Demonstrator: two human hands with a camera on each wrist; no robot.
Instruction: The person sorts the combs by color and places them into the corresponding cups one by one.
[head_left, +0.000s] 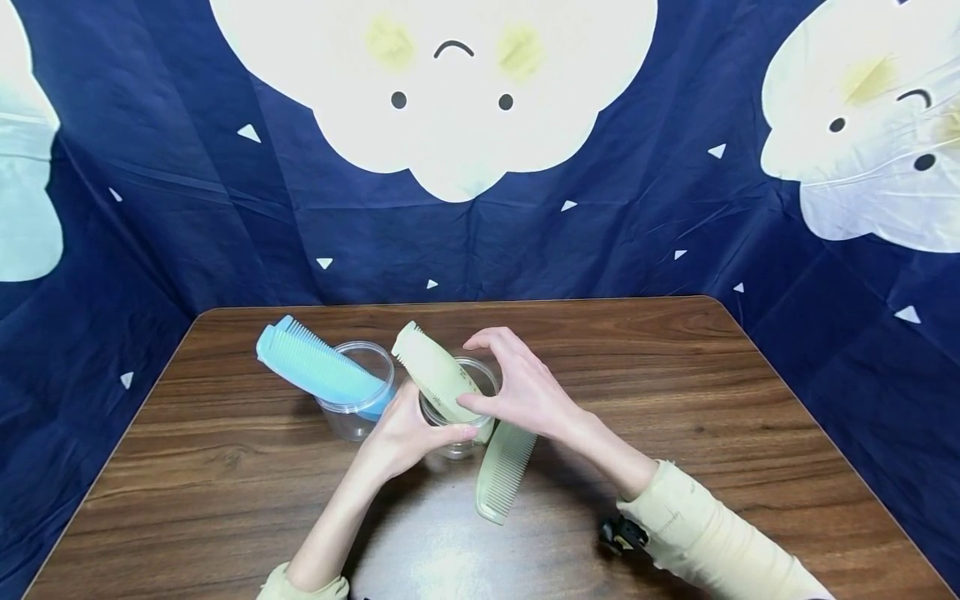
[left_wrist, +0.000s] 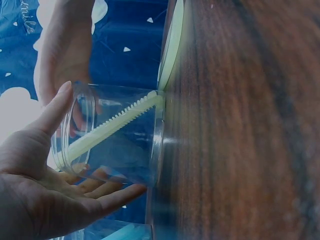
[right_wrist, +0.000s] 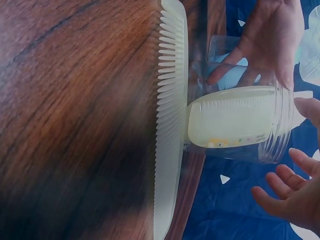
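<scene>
My left hand [head_left: 405, 437] grips a clear plastic jar [left_wrist: 122, 167] that stands upright on the table, thumb at its rim and fingers round its side. A pale green comb [head_left: 435, 372] leans inside, its upper end sticking out past the rim toward the back left; whether a second comb lies behind it I cannot tell. Over the jar's right side, my right hand [head_left: 528, 396] holds nothing, its fingers loosely bent and spread, apart from the jar in the right wrist view. Another pale green comb [head_left: 506, 475] lies on the table just right of the jar.
To the left stands a second clear jar [head_left: 347, 427] with light blue combs [head_left: 318, 367] leaning out toward the left. The wooden table [head_left: 712, 400] ends at a dark blue cloth [head_left: 360, 233] with white clouds. A black device [head_left: 621, 533] sits by the right sleeve.
</scene>
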